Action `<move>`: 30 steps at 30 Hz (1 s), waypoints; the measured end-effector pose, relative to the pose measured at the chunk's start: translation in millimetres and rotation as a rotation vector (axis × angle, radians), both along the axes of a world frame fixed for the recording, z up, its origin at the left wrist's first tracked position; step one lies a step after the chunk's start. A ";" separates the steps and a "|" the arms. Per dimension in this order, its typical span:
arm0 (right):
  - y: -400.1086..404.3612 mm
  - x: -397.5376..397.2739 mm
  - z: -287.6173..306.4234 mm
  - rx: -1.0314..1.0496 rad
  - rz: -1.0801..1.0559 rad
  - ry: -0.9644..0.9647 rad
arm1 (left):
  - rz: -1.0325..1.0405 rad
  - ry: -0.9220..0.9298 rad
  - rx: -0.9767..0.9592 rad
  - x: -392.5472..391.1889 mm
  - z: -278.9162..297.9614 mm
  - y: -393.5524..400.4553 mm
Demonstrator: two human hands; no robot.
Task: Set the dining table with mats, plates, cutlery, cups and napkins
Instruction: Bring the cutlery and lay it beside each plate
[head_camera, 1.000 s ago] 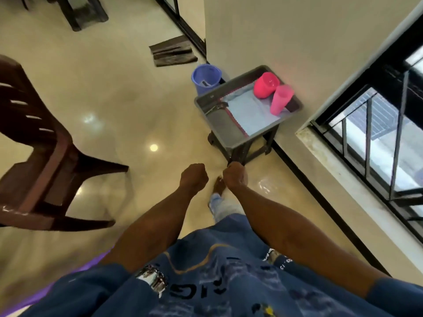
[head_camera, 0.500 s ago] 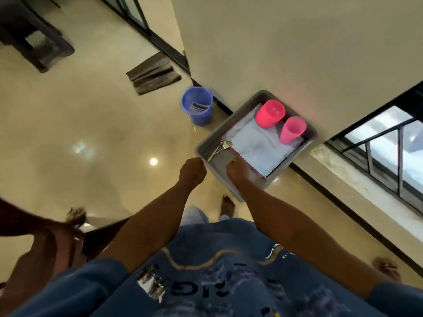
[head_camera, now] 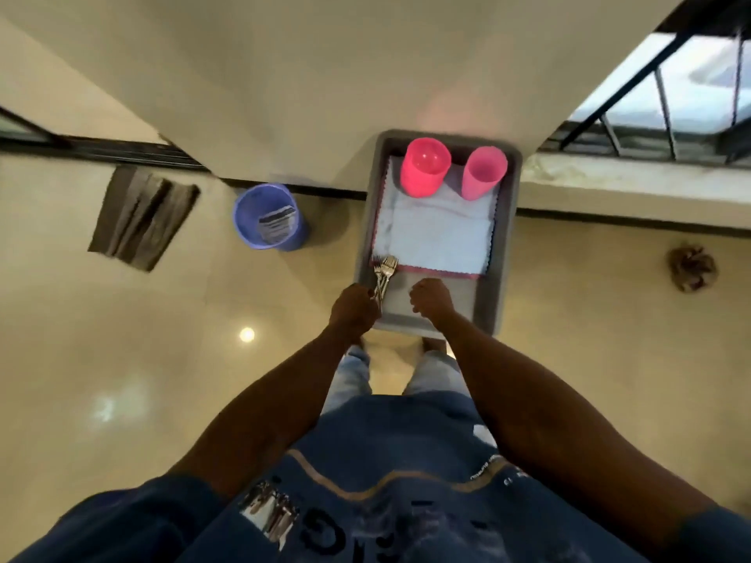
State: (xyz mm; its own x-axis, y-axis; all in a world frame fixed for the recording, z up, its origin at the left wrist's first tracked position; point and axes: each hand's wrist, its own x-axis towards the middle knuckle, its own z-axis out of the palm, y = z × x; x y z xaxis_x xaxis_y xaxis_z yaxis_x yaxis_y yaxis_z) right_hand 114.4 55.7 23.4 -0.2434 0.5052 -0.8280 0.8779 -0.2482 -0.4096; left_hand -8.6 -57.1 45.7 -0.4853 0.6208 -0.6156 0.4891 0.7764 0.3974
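Observation:
A grey tray (head_camera: 506, 253) stands against the wall in front of me. In it are two pink cups (head_camera: 424, 166) (head_camera: 483, 172) at the far end, folded white napkins (head_camera: 441, 237) on a red-edged mat, and a bunch of metal forks (head_camera: 384, 272) at the near left. My left hand (head_camera: 353, 308) is curled at the tray's near left corner, with its fingers closed on the fork handles. My right hand (head_camera: 430, 296) hovers over the near end of the tray with its fingers curled, holding nothing I can see.
A blue bucket (head_camera: 268, 217) stands on the floor left of the tray, and a dark folded cloth (head_camera: 140, 215) lies further left. A window with bars (head_camera: 666, 91) is at the upper right. Glossy floor spreads to both sides.
I have walked up to the tray, which is now straight ahead and closer. Both hands have moved forward over its near end, and the left hand has reached the forks.

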 end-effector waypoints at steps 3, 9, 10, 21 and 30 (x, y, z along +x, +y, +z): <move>-14.1 -11.8 -17.8 -0.009 -0.077 -0.013 | -0.132 -0.017 -0.011 -24.8 -14.7 5.6; -37.4 -34.8 -68.2 0.043 -0.156 -0.078 | -0.106 -0.034 0.066 -55.1 -56.1 10.5; -37.3 -40.4 -73.6 0.041 -0.188 -0.095 | -0.072 -0.034 0.071 -59.6 -64.7 11.8; -33.5 -106.3 -146.1 0.187 -0.537 -0.111 | 0.077 0.049 0.185 -86.0 -128.5 19.2; -37.6 -117.4 -150.6 0.222 -0.574 -0.145 | 0.073 0.032 0.205 -83.6 -131.6 11.0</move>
